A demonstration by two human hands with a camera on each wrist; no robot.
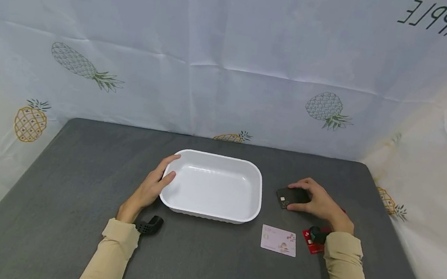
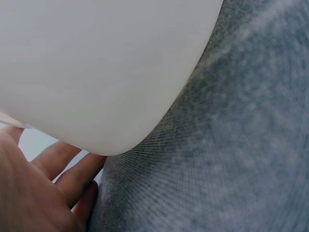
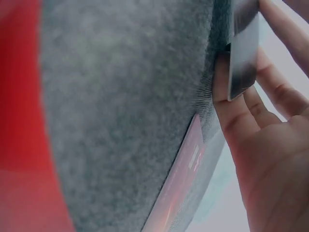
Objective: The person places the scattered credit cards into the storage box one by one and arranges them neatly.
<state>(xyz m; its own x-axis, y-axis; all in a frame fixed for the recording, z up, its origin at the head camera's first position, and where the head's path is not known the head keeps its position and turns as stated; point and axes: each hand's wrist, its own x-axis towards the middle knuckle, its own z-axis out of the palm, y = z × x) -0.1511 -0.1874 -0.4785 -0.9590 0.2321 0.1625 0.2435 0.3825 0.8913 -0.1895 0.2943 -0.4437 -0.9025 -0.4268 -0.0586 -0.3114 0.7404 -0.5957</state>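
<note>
A white rectangular tray [image 1: 212,185] stands on the grey table, its inside bare. My left hand [image 1: 150,189] grips its left end, thumb and fingertips at the rim; the left wrist view shows fingers [image 2: 79,176] partly hidden behind the tray's wall. To the right of the tray, my right hand [image 1: 321,203] pinches a black card [image 1: 293,197] with a small chip between thumb and fingers. In the right wrist view the black card [image 3: 244,53] is seen nearly edge-on.
A pink card [image 1: 279,240] marked VIP lies right of the tray's near corner. Beside it a red card [image 1: 313,245] is partly covered by the right wrist. Pineapple-printed cloth [image 1: 212,100] hangs behind the grey table [image 1: 205,265].
</note>
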